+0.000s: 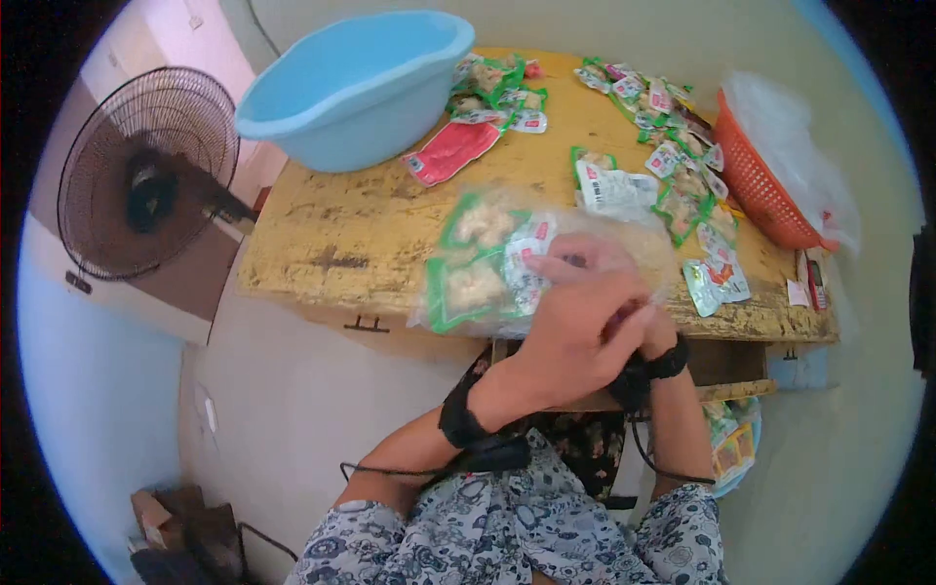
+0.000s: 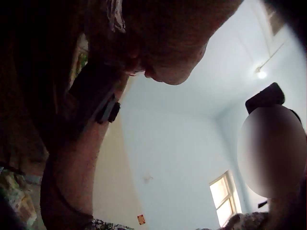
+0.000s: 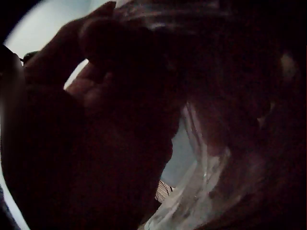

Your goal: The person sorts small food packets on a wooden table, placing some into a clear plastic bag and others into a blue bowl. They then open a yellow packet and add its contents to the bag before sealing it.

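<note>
A clear plastic bag lies near the front edge of the yellow table, with green-edged food packets inside it. My left hand and right hand overlap at the bag's gathered plastic, the left nearer my body. Curled fingers of both hands grip the plastic, and the left hides much of the right. In the right wrist view, folded clear film runs beside the dark hand. The left wrist view is mostly shadow, with the other forearm showing.
A light blue basin stands at the table's back left beside a red packet. Several packets lie on the right, near a red basket with plastic inside. A drawer is pulled out below. A fan stands left.
</note>
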Available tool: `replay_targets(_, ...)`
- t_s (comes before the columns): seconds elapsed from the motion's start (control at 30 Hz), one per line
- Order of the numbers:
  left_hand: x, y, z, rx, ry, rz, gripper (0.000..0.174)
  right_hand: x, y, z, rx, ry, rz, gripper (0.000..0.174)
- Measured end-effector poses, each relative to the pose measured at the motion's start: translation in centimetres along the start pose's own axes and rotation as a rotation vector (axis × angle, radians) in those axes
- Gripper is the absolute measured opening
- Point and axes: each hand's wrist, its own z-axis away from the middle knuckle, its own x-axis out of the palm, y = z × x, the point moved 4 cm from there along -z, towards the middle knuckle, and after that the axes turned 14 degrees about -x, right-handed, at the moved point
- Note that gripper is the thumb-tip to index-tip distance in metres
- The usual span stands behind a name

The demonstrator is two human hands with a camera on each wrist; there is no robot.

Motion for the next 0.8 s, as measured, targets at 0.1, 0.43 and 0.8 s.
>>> replay_targets(0.1, -1.1, 0.1, 0.1, 0.055, -0.013, -0.018, 0.017, -0.6, 1.2, 1.1, 0.032, 0.057, -0.147, 0.030)
replay_targets(0.43, -2.7, -4.0, 0.3, -0.300, -0.100, 0.010, 0.008, -9.7, -2.0, 4.5, 0.513, 0.276, -0.421, 0.022)
replay_targets(0.8, -2.9, -4.8, -0.1, -0.373, -0.127, 0.116, 0.009, -12.0, 4.5, 6.3, 0.401, 0.182, 0.581, 0.048)
